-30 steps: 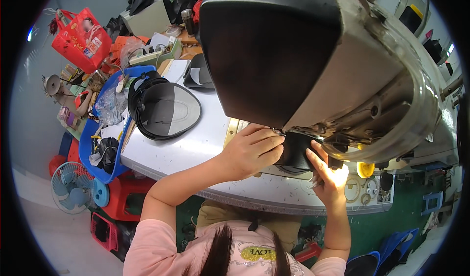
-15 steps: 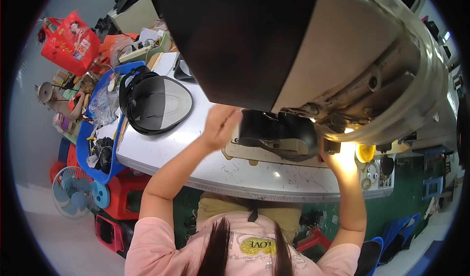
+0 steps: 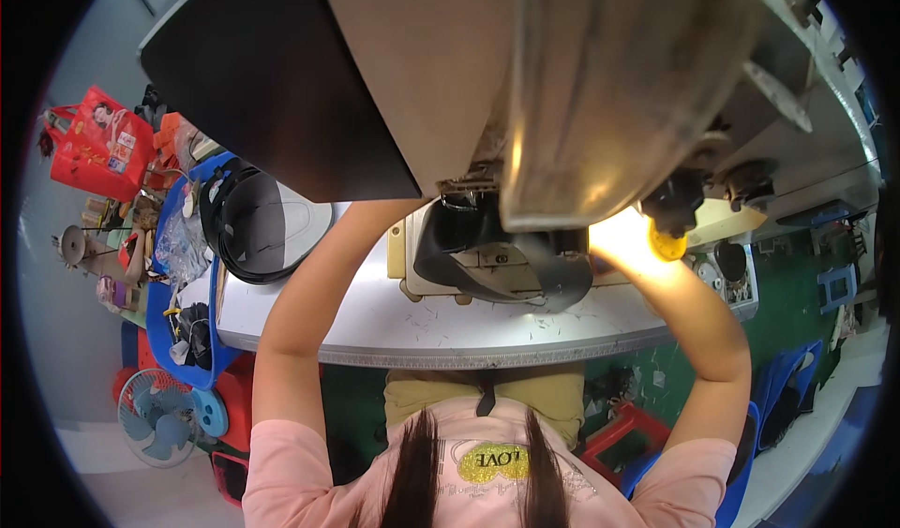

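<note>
A large sewing machine (image 3: 600,88) fills the upper middle, its lamp glowing on the right. Under its head lies a black, curved, band-like piece (image 3: 441,261), bent into a loop on the machine bed; its exact kind is unclear. My left hand (image 3: 405,209) reaches in from the left beside this piece, its fingers hidden behind the machine head. On the piece's right side is my right hand (image 3: 623,242), washed out by the lamp, so I cannot see its fingers. Left of my left forearm rests a stack of grey, black-edged curved pieces (image 3: 272,223).
Blue bins (image 3: 220,355) with plastic bags and scraps line the table's left end. A red bag (image 3: 103,144) hangs behind them. Below stand a fan (image 3: 157,417) and a red stool (image 3: 623,439). A yellow knob (image 3: 667,243) sits near my right wrist.
My view has shifted, with the machine now covering more of the middle. My left hand has moved in behind the machine head. The black piece has turned and its near edge blurs.
</note>
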{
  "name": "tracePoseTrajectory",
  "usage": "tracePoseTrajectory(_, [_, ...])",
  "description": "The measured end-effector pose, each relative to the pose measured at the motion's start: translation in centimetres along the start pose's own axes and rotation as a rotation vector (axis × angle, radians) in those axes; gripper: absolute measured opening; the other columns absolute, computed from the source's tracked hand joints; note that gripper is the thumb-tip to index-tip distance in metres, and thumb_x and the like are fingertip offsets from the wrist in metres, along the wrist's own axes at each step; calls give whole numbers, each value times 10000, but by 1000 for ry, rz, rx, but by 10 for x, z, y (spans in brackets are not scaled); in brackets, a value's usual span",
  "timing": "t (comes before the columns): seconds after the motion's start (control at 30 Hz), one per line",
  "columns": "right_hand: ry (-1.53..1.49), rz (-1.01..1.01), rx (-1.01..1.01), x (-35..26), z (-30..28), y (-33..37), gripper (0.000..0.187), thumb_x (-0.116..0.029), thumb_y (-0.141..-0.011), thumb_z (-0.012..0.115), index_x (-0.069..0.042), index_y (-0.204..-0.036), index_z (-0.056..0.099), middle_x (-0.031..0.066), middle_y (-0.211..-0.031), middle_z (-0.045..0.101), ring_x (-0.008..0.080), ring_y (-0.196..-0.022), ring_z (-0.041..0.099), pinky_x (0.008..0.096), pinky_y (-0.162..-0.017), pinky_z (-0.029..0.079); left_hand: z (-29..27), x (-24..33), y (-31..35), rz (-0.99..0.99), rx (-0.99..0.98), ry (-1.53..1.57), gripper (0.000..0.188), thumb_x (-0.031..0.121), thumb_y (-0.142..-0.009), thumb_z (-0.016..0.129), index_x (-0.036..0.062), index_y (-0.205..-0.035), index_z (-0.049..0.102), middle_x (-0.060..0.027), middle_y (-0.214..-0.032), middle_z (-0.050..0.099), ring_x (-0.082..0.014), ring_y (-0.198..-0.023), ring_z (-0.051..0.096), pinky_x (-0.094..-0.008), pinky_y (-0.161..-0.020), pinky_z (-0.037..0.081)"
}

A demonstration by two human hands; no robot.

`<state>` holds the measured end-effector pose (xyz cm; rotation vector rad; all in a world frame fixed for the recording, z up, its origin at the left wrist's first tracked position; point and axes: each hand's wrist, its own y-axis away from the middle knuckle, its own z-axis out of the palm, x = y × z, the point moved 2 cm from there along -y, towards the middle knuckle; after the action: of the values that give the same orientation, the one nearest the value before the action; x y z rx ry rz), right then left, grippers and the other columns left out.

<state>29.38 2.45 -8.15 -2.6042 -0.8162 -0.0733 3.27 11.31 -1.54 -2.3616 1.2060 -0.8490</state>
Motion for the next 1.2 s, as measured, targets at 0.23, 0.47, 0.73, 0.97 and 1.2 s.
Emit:
tracePoseTrajectory(0.23, [-115, 39, -49, 17, 45, 2, 320, -278, -977, 451, -59, -1190, 547, 92, -1058, 635, 209, -966, 626, 327, -807, 531, 7, -31, -4, -67, 186, 64, 236, 89, -729, 672, -1, -943, 631, -177, -1071, 569, -380, -1087, 488, -471, -906, 388])
tracePoseTrajectory(0.47, [-25, 35, 143, 15, -5, 27, 266, -159, -893, 532, -49, -1128, 591, 130, -1058, 643, 277, -971, 620, 374, -836, 501, -7, -203, 21, -386, 740, -273, 219, 109, -728, 676, -17, -904, 644, -185, -1108, 559, -398, -1157, 451, -486, -975, 360])
tracePoseTrajectory(0.73, [-65, 312, 285, -1, -47, 79, 263, -21, -744, 617, -18, -1007, 627, 165, -1007, 639, 371, -923, 589, 434, -861, 448, -24, -315, 81, -1096, 453, -421, 365, 139, -785, 634, 6, -1114, 549, -236, -1174, 558, -389, -1085, 567, -611, -926, 383])
tracePoseTrajectory(0.97, [-366, 583, 381, 4, -24, 110, 322, 14, -686, 629, -1, -1007, 617, 152, -965, 633, 342, -902, 590, 403, -845, 451, -47, -271, 56, -1285, 76, -569, 648, 270, -803, 690, 65, -1322, 361, -183, -1222, 552, -311, -1148, 530, -562, -866, 396])
tracePoseTrajectory(1.2, [-300, 232, 549, -56, -101, 43, 283, -76, -703, 771, -4, -952, 659, 128, -874, 668, 304, -724, 644, 294, -687, 507, -35, -134, 54, -120, 504, 23, 420, 298, -774, 731, 7, -1047, 600, -195, -1034, 593, -359, -952, 555, -436, -833, 429])
